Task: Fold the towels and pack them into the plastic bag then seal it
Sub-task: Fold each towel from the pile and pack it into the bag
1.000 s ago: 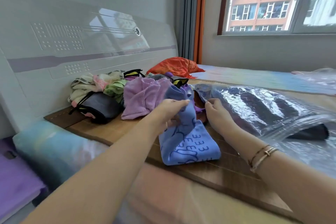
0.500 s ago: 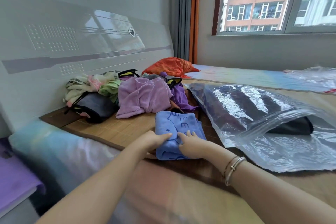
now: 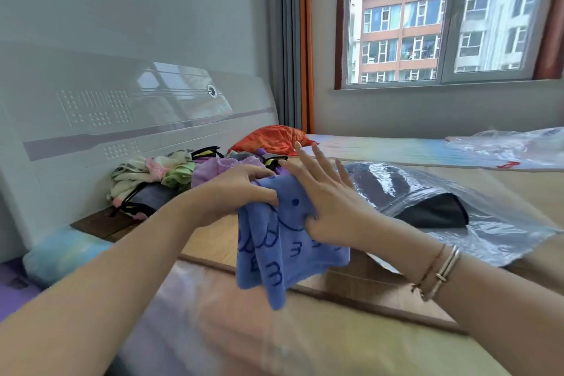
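Note:
A blue towel (image 3: 274, 250) with dark blue drawings hangs folded in the air above the bed mat. My left hand (image 3: 241, 192) grips its upper left edge. My right hand (image 3: 326, 201) lies against the towel's right side with the fingers straight and spread, the thumb tucked on the cloth. To the right lies a clear plastic bag (image 3: 476, 238) with a dark folded cloth (image 3: 436, 214) inside it. A pile of towels, purple (image 3: 213, 168) and pale green and pink (image 3: 158, 171), sits behind my hands by the headboard.
A white headboard (image 3: 91, 131) stands at the left. An orange cloth bundle (image 3: 271, 139) lies behind the pile. A dark pouch with straps (image 3: 146, 201) rests beside the towels. Another crumpled plastic bag (image 3: 512, 149) lies at the far right, below the window.
The blue towel was lying folded on the mat under both hands; now it is lifted into the air, and the camera has tilted upward.

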